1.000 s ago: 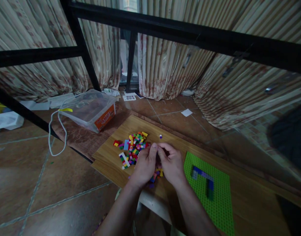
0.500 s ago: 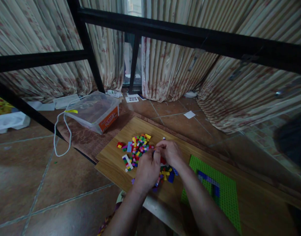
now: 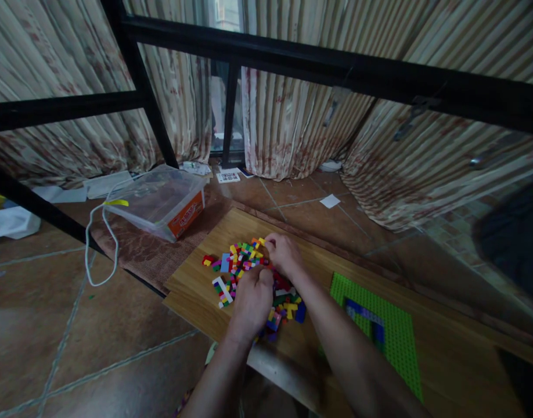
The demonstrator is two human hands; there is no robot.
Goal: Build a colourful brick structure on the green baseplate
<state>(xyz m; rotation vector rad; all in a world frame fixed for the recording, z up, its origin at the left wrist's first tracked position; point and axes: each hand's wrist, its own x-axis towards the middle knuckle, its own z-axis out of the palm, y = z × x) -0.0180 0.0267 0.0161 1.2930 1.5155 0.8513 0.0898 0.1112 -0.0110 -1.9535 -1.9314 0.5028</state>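
Hanging over the near middle of the brick pile [image 3: 245, 254], the left hand [image 3: 253, 296] has its thumb and fingers curled downward; their tips are hidden behind the hand, so I cannot tell whether they grip anything. The right hand [image 3: 284, 253] is at the pile's far right edge, its fingers [image 3: 272, 238] bent in close beside a yellow brick [image 3: 262, 241]; whether they pinch it or are only near it, I cannot tell. The pile, many small bricks in mixed colours, lies loose on the wooden worktop [image 3: 192, 261]. At the pile's left side are a light-blue brick [image 3: 225, 263] and, nearer the person, a long white brick [image 3: 223, 288]. A dark-blue brick [image 3: 300, 312] lies at the pile's near right edge. Well to the right of the pile is a green baseplate [image 3: 401, 348] carrying an angled row of mostly blue bricks [image 3: 364, 310]; the right forearm [image 3: 336, 337] covers part of the baseplate. Beyond the pile to the left, a clear plastic box [image 3: 148, 197] with an orange label [image 3: 187, 215] stands on a brown mat [image 3: 157, 261]. Farther beyond the pile, striped curtains [image 3: 288, 128] hang behind a black frame [image 3: 284, 43].
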